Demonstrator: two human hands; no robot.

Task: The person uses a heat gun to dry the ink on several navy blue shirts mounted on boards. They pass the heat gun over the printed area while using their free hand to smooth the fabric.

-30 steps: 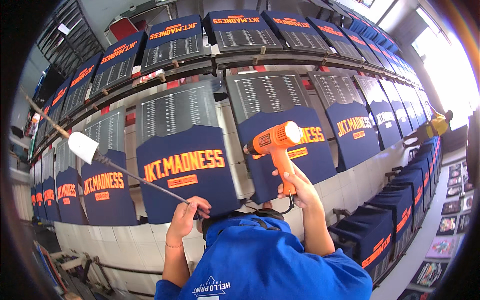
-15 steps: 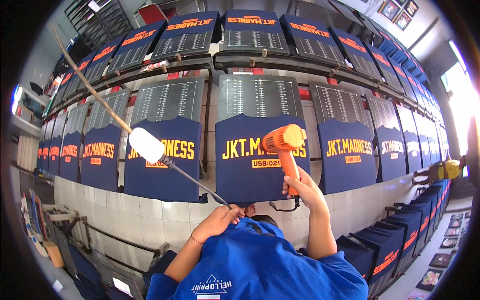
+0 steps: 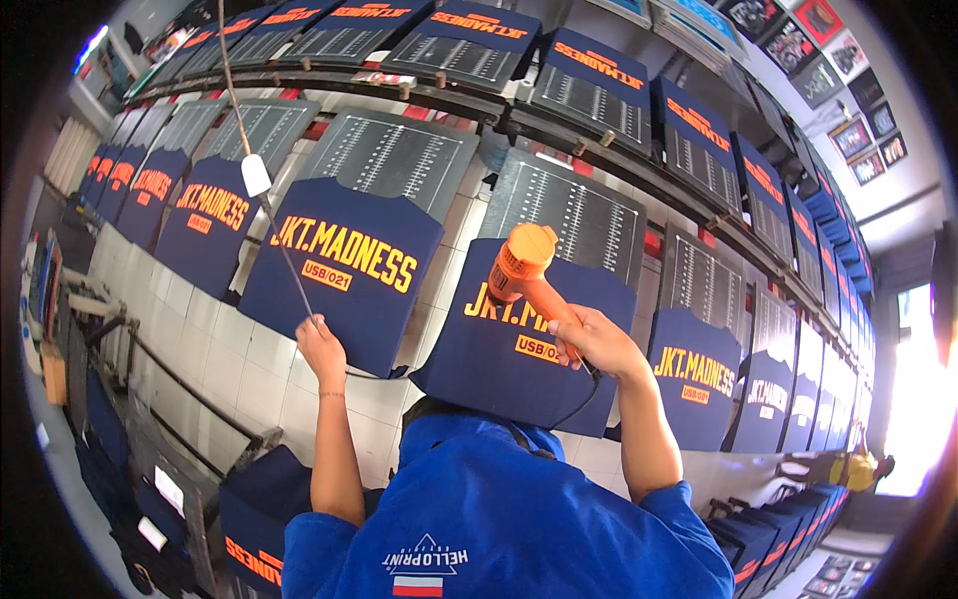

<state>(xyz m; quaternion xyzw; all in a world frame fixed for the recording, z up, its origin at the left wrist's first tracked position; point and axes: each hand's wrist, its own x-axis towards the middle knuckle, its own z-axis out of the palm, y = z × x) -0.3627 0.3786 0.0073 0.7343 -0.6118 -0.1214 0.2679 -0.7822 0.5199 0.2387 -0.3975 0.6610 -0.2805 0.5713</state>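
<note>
My right hand (image 3: 604,344) grips the handle of an orange hot-air gun (image 3: 531,255). The gun hangs over a navy T-shirt (image 3: 469,374) stretched on a grey printing board (image 3: 564,208), covering part of its yellow and orange print. A thin cord (image 3: 571,411) trails from the handle. Off to the left, my left hand (image 3: 321,351) is closed around a dark cable (image 3: 291,262). That cable rises to a white plug connector (image 3: 255,176), which hangs from a brownish cord (image 3: 232,90). Behind the cable is another printed navy T-shirt (image 3: 349,321).
Boards with similar shirts run left and right in a long row. Beyond it, a dark rail (image 3: 454,98) carries a second row. Metal frame bars (image 3: 180,434) stand at the lower left. Someone in yellow (image 3: 860,469) is far off at the right.
My view has turned, tilting the rows. My left hand has moved out from my body to the left with the cable, and the connector is farther off. The gun has tipped more to the left.
</note>
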